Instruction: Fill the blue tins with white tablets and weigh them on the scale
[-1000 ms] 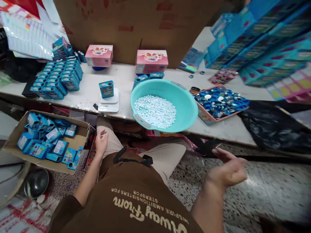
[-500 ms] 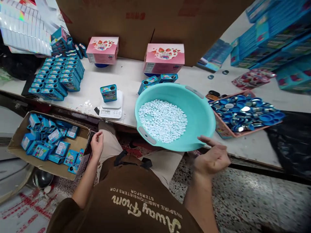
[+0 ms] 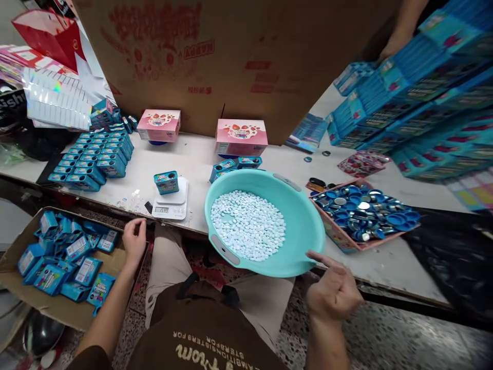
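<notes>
- The left hand (image 3: 134, 241) was at the near edge of a white table (image 3: 200, 154), its fingers curled narrow; whether they pinched anything could not be told.
- The right hand (image 3: 333, 290) had its index finger stretched out and the others folded in; whether the folded fingers held anything was hidden.
- In front of that index finger sat a turquoise basin (image 3: 304, 226), partly filled with small white pellets (image 3: 250, 226); the fingertip overlapped its rim, contact unclear.
- Beyond and right of the left fingers, a blue tin (image 3: 166, 182) stood upright on a white scale (image 3: 162, 210).
- Left of and below those fingers, an open carton (image 3: 42, 307) held jumbled blue packs (image 3: 52, 277).
- Beyond and right of the right fingers, a pink-edged tray (image 3: 342, 236) held blue-and-silver caps (image 3: 362, 210).
</notes>
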The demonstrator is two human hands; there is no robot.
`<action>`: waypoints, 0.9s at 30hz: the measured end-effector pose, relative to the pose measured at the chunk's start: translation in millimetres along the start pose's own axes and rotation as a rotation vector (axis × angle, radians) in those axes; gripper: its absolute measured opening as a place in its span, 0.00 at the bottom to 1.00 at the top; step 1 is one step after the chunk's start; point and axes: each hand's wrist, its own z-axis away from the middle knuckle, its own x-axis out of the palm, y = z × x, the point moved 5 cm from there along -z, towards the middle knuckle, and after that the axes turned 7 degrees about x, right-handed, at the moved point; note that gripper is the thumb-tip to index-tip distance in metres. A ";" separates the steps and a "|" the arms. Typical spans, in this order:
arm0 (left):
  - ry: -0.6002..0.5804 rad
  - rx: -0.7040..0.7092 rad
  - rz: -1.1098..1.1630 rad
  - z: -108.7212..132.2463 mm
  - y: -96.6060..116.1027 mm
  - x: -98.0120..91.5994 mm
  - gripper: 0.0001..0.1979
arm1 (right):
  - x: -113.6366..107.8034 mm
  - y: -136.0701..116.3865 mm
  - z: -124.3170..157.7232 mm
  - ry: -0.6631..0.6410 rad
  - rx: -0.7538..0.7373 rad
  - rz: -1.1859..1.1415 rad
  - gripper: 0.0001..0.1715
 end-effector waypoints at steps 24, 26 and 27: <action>0.018 0.180 -0.153 -74.8 15.9 -39.4 0.13 | 55.8 -44.8 -15.8 -0.286 -0.258 0.089 0.31; -0.006 0.199 -0.155 -77.4 19.7 -38.4 0.13 | 50.9 -44.5 -12.1 -0.264 -0.237 0.084 0.31; -0.020 0.213 -0.153 -77.9 21.6 -36.9 0.13 | 48.1 -43.8 -10.3 -0.256 -0.224 0.083 0.31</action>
